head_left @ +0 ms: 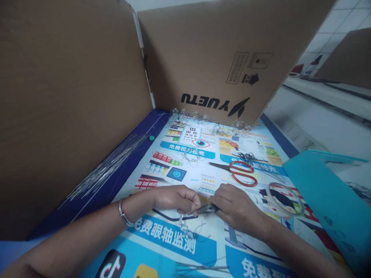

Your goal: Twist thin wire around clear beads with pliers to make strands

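My left hand (pixel 181 199), with a metal bangle on its wrist, is closed in a pinch. From its fingertips hangs a short strand of clear beads (pixel 185 227) with thin, dark wire ends curling out beside it. My right hand (pixel 233 204) is wrapped round a pair of small metal pliers (pixel 208 209). The pliers' jaws point left and meet the left fingertips; what lies between the jaws is too small to tell. Both hands are low over the printed sheet.
Red-handled scissors (pixel 242 172) lie beyond my hands, near black wire loops (pixel 247 156). A tape roll (pixel 284 199) and turquoise box (pixel 327 200) stand right. Straight wires (pixel 110 164) lie left; more wires (pixel 199 267) lie in front. Clear bead pieces (pixel 193 115) line the cardboard wall (pixel 203 58).
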The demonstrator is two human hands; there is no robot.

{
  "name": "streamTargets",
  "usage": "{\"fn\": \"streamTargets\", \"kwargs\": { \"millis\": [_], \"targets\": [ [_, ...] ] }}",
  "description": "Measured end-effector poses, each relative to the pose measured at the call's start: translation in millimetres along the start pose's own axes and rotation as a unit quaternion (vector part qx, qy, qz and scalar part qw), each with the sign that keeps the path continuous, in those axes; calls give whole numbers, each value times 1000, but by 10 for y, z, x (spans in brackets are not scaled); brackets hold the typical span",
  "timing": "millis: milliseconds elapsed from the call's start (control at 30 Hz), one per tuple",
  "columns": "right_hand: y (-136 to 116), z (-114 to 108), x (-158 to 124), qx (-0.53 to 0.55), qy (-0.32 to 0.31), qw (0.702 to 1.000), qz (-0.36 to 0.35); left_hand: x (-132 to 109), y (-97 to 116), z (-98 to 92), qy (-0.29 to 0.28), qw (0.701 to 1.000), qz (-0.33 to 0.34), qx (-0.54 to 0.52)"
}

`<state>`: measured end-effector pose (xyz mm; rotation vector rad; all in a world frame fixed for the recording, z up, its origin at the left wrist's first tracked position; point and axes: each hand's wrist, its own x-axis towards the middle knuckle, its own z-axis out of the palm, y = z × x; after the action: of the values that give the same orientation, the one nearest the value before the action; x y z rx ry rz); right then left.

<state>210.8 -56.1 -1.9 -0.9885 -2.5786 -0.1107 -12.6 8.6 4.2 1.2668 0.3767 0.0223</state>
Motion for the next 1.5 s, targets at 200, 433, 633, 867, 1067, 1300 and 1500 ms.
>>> {"fn": "streamTargets", "kwargs": {
  "millis": [200,433,633,867,1067,1300,1500],
  "targets": [
    [31,-12,-10,12,-9,1000,-4,11,-61,-42,-8,998,-16,-53],
    [14,-37,0,2,-9,1000,1,-2,-32,-11,2,996,-29,-80],
    [18,-34,-6,-22,-12,1000,-3,-19,8,21,7,995,-22,-93],
    [32,-24,-9,78,-60,985,143,36,-52,43,119,986,39,-112],
    [53,-34,13,177,-92,939,282,56,-136,88,325,925,99,-171],
    [-99,-61,98,301,-19,896,326,90,-117,184,352,912,96,-186],
    [-189,-43,125,317,23,900,297,101,-161,291,314,922,95,-206]
  ]
}}
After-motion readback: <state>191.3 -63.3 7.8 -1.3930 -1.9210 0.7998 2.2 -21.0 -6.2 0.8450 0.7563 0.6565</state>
